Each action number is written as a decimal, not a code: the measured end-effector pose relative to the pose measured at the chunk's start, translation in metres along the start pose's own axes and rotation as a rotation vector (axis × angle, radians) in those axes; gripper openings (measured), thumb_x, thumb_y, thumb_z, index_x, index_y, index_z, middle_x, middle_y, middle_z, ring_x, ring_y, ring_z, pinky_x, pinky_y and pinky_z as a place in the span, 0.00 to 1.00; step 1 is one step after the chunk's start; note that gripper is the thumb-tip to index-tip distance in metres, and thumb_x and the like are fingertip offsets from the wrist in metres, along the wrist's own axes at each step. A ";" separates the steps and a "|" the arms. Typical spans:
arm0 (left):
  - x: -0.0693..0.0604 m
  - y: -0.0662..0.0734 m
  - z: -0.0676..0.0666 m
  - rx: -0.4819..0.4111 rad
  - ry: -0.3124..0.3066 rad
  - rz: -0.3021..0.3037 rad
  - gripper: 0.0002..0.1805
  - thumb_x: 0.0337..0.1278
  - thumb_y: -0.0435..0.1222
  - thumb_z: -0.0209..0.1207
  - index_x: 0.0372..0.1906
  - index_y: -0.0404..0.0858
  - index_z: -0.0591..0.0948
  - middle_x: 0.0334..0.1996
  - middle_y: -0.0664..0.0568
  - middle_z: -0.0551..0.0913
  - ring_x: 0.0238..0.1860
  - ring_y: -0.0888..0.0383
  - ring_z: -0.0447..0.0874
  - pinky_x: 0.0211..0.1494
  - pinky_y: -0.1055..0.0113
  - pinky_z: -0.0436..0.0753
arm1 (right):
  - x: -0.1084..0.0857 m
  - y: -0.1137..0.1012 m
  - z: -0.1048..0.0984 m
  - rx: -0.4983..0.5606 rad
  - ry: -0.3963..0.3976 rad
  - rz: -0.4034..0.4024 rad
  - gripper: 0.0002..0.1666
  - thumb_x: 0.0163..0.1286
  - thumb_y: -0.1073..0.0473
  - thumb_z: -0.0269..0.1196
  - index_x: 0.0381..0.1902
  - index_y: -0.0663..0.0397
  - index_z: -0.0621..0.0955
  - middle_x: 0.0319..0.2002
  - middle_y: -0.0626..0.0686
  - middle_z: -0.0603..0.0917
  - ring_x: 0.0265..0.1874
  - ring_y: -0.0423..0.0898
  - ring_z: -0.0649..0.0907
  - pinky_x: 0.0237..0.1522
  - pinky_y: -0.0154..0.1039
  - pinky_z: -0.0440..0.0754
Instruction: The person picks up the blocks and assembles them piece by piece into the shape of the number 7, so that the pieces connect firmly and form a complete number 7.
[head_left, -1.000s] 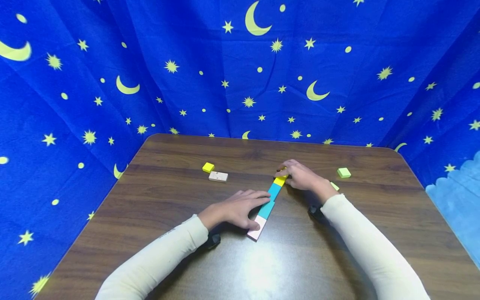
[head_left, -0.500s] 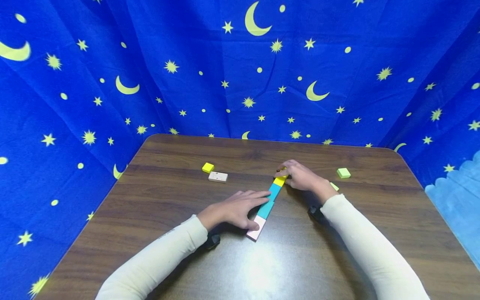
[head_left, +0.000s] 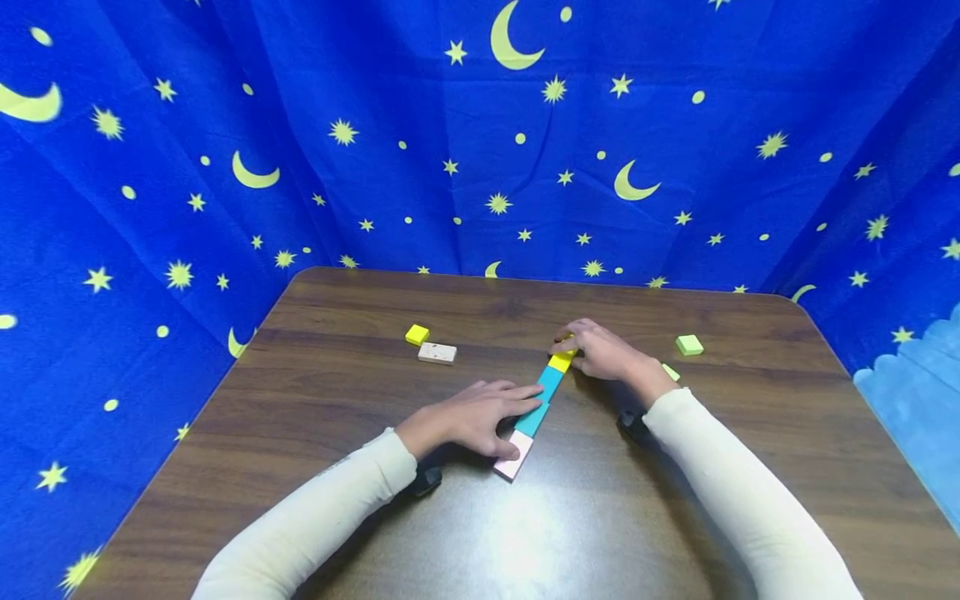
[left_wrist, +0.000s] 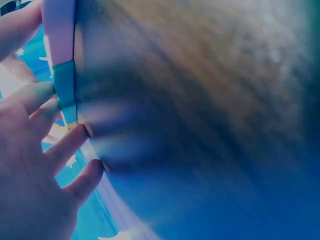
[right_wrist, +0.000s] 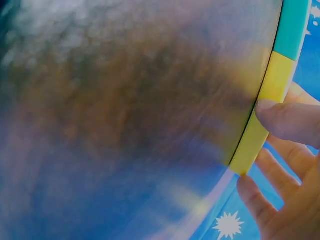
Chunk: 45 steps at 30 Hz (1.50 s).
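Yellow and pink cap the block row [head_left: 531,421] on the table [head_left: 337,383], which an uneven push could skew, the right hand [head_left: 602,352] pinching its far end, the left hand [head_left: 476,418] touching it, fingers apart.

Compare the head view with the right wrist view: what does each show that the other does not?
Only the head view: the left hand, the pale pink block it touches, the loose yellow block, the speckled block and two pale green blocks.

Only the right wrist view: no extra object, but close detail of the thumb on the yellow end, and a fingertip at its outer edge, largely hidden in the head view.

Both: the right hand, a teal block, the yellow end, the wooden table and the starry blue curtain.
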<state>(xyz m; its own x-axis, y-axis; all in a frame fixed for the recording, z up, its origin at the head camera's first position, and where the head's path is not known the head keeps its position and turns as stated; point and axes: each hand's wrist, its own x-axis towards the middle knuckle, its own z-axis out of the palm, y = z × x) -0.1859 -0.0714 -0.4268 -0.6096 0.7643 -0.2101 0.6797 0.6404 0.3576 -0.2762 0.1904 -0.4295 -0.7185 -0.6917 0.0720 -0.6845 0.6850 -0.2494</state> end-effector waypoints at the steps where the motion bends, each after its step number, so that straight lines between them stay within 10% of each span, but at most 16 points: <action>1: 0.000 0.000 0.000 -0.002 -0.002 -0.003 0.45 0.57 0.55 0.62 0.78 0.55 0.57 0.80 0.65 0.49 0.79 0.51 0.56 0.77 0.45 0.61 | 0.000 0.000 0.000 -0.002 0.001 -0.002 0.23 0.62 0.72 0.65 0.54 0.51 0.86 0.57 0.62 0.83 0.62 0.63 0.77 0.64 0.60 0.75; 22: 0.001 -0.002 0.002 -0.021 -0.008 -0.004 0.45 0.56 0.54 0.63 0.78 0.57 0.58 0.80 0.68 0.50 0.79 0.51 0.55 0.77 0.45 0.59 | -0.025 0.010 -0.016 0.026 0.086 0.084 0.29 0.63 0.73 0.63 0.62 0.55 0.80 0.67 0.65 0.74 0.67 0.66 0.71 0.66 0.66 0.70; 45: 0.000 0.000 0.002 -0.035 -0.005 -0.011 0.45 0.55 0.53 0.63 0.78 0.56 0.58 0.80 0.68 0.50 0.79 0.51 0.54 0.77 0.45 0.58 | -0.110 0.094 -0.047 0.027 0.158 0.296 0.26 0.60 0.72 0.60 0.59 0.67 0.78 0.60 0.73 0.76 0.61 0.74 0.71 0.63 0.70 0.65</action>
<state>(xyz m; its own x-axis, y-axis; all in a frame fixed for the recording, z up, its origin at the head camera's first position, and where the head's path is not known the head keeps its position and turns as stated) -0.1855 -0.0711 -0.4286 -0.6146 0.7578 -0.2190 0.6584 0.6457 0.3868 -0.2672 0.3414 -0.4158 -0.8974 -0.4180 0.1411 -0.4411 0.8432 -0.3075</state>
